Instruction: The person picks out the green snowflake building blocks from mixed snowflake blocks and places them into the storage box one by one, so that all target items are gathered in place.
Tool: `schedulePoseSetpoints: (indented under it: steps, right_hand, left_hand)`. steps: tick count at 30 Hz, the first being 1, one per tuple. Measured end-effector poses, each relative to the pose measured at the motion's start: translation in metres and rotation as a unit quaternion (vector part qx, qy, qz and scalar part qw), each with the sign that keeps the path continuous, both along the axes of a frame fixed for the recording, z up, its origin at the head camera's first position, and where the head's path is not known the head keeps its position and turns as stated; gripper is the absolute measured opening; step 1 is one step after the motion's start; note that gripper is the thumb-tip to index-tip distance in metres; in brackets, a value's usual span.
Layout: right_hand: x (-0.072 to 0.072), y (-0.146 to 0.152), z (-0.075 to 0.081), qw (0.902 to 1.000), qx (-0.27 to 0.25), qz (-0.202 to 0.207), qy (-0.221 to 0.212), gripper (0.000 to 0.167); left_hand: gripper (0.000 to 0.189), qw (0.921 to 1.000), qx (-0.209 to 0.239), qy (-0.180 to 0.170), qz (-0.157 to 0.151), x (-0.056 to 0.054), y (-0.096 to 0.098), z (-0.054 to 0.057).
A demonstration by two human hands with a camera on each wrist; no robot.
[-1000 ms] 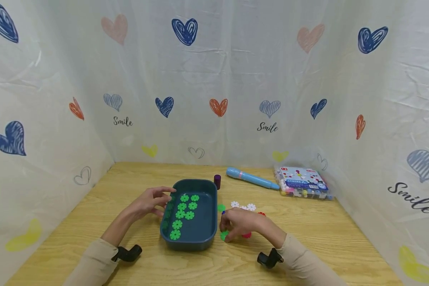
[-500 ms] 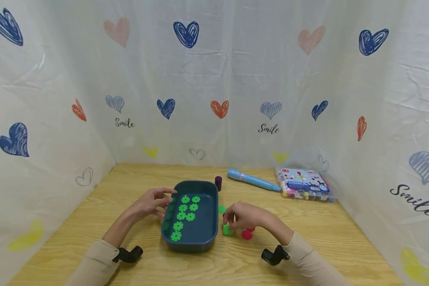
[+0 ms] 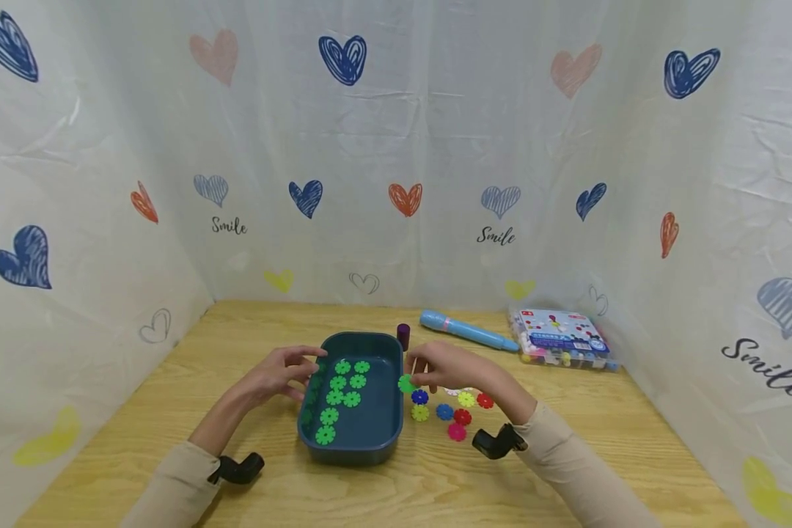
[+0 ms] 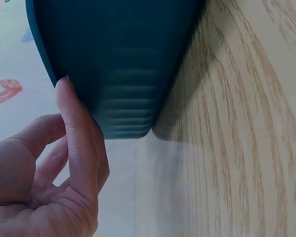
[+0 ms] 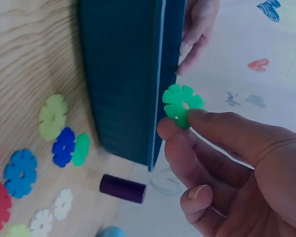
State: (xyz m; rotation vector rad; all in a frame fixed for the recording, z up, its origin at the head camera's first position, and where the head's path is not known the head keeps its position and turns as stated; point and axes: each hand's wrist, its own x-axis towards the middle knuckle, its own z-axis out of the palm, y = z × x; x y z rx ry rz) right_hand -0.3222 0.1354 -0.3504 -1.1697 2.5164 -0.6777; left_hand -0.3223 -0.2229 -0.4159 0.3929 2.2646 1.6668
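Observation:
My right hand [image 3: 445,364] pinches a green snowflake disc [image 5: 181,103] between thumb and forefinger at the right rim of a dark teal bin [image 3: 350,456]. Its other fingers are bent, as the right wrist view shows. Several green snowflake discs [image 3: 328,416] lie inside the bin, mostly toward its left side. At the bin's left wall is my left hand [image 3: 280,375], fingers extended, with one fingertip right at the rim in the left wrist view. The left hand holds nothing. A second green disc [image 5: 81,149] lies on the table, beside a dark blue one [image 5: 64,147].
To the bin's right lie loose discs: yellow [image 3: 420,413], blue [image 3: 445,411], red [image 3: 463,416], pink [image 3: 457,432] and white [image 5: 41,222]. A purple cylinder [image 3: 403,336] stands behind the bin. Farther back are a light blue pen-shaped object [image 3: 468,331] and a clear box of parts [image 3: 562,339].
My right hand has picked up a green disc from the table and lifted it up and left to the bin's right rim. The left hand stays at the bin's left side.

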Motion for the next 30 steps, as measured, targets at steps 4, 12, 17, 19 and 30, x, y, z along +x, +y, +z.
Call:
schedulePoseSetpoints:
  steps: [4,12,17,19,30]
  right_hand:
    - [-0.002,-0.016,0.006,0.9998,0.005,0.017,0.0,0.011]
    - [-0.01,-0.055,0.009,0.9966,0.057,0.059,0.008,0.018]
    - [-0.013,-0.076,0.008,0.9928,0.097,0.071,0.001,0.019]
    - [-0.016,-0.083,0.007,0.9915,0.109,0.071,-0.007,0.019]
    - [-0.035,-0.104,0.001,0.9808,0.16,0.058,-0.094,0.019]
  left_hand:
    - [0.051,1.0,-0.002,0.002,-0.003,-0.002,-0.001,0.0]
    - [0.052,1.0,-0.005,0.002,-0.006,-0.002,0.0,0.001]
    - [0.052,1.0,-0.006,0.0,-0.006,-0.001,-0.001,0.001]
    - [0.051,1.0,-0.006,0.001,-0.007,-0.002,-0.001,0.001]
    - [0.051,0.9999,0.001,0.002,-0.014,-0.003,-0.001,0.001]
